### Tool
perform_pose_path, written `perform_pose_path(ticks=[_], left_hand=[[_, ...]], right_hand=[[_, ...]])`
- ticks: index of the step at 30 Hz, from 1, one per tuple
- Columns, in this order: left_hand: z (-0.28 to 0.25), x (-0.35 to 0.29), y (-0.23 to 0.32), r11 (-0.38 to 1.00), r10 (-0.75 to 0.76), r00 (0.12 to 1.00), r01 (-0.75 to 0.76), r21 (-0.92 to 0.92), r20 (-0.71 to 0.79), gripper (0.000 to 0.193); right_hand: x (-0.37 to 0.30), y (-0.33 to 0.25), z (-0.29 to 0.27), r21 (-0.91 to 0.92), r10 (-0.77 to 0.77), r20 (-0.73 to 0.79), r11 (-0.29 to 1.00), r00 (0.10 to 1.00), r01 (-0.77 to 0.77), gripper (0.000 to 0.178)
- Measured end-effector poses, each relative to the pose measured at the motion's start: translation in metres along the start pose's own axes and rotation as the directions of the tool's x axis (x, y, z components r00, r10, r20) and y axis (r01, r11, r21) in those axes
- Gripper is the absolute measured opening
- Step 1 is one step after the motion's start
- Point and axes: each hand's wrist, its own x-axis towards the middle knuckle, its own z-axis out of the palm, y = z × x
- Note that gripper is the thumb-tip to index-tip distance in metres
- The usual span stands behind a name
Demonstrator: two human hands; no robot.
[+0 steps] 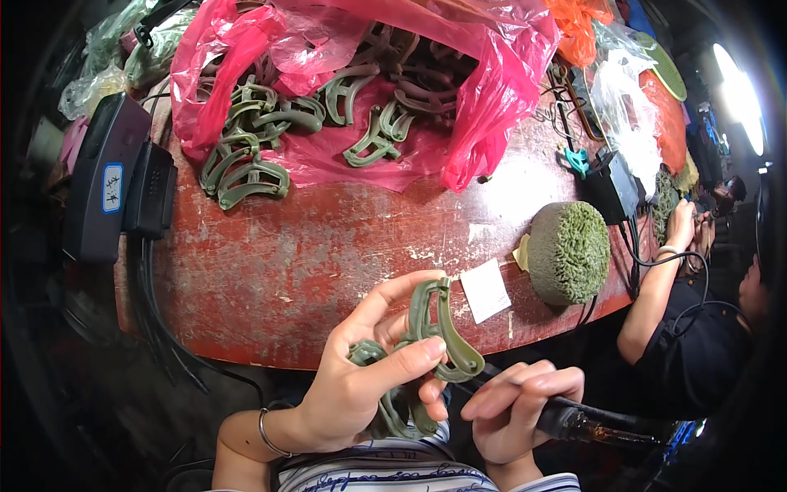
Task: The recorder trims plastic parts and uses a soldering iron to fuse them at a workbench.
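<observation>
My left hand [361,373] is closed around several green curved plastic pieces. One curved frame-like piece [467,357] is pinched between thumb and fingers, its end pointing to the right. More of the same green pieces [402,414] show below the palm. My right hand [525,410] grips a black pen-like tool [566,414], whose tip reaches the lower end of the pinched piece; whether they touch I cannot tell. Ahead on the table, similar green pieces [254,182] lie in and beside an open pink plastic bag [492,107].
The worn red table [270,279] carries a white paper square [485,291] and a round green textured block [574,254]. Black boxes with cables [106,176] stand at left, and a black adapter [613,187] sits at right. A co-worker [697,320] works at the right.
</observation>
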Motion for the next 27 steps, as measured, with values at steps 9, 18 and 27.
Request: perform_pose_path(ticks=[9, 18, 27], left_hand=[[-0.005, -0.002, -0.003, 0.983, 0.180, 0.982, -0.181, 0.015, 0.060, 0.051], [-0.006, -0.002, -0.002, 0.973, 0.218, 0.974, -0.222, 0.057, 0.068, 0.051], [-0.006, -0.001, -0.001, 0.964, 0.253, 0.967, -0.256, 0.079, 0.041, 0.051]], right_hand=[[0.002, 0.004, 0.005, -0.008, -0.083, -0.030, 0.997, 0.996, 0.083, 0.018], [0.002, 0.004, 0.007, -0.114, -0.078, -0.057, 0.991, 0.995, 0.071, 0.022], [0.003, -0.002, -0.001, -0.067, 0.082, -0.059, 0.994, 0.995, -0.086, 0.021]])
